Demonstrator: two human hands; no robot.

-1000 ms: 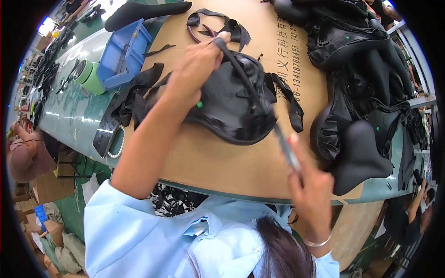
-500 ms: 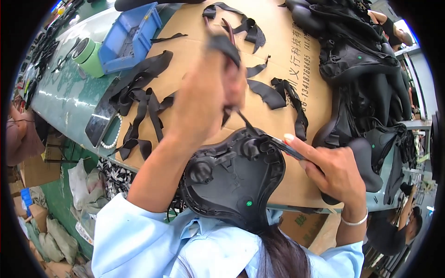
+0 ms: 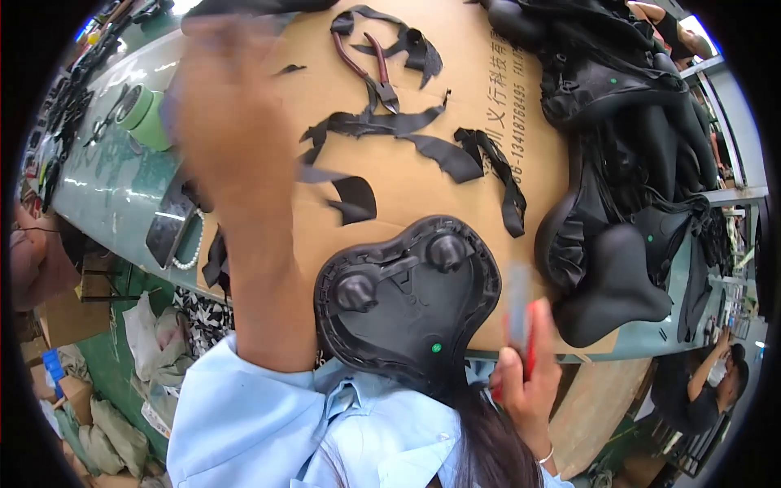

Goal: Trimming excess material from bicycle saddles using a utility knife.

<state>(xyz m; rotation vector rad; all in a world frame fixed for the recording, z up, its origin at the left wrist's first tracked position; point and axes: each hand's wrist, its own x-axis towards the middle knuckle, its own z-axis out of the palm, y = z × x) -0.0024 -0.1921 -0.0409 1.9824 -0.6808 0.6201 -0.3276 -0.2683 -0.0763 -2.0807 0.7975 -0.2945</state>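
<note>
A black bicycle saddle [image 3: 399, 317] lies underside up against my front, its two round humps and green sticker showing. Low on the right, my right hand [image 3: 529, 394] grips a red-handled utility knife [image 3: 529, 333], blade pointing away from me and blurred; it is apart from the saddle. My left hand [image 3: 232, 106], smeared by motion, is raised at the upper left over the table, and its fingers cannot be made out. Between that forearm and the saddle lies a black fabric strip [image 3: 354, 199]. Red-handled cutting pliers [image 3: 381, 73] rest among scraps.
Cardboard [image 3: 521, 195] covers the tabletop, with black scraps [image 3: 447, 154] strewn on it. More black saddles [image 3: 618, 276] are piled at the right. A green cup [image 3: 142, 118], a phone [image 3: 171, 220] and a pearl string [image 3: 191, 252] sit at the left. Another person [image 3: 704, 386] is at the far right.
My left hand has swung up and left, away from the saddle. My right hand has drawn the knife back toward me. The strip that stretched from the saddle's edge is gone from it.
</note>
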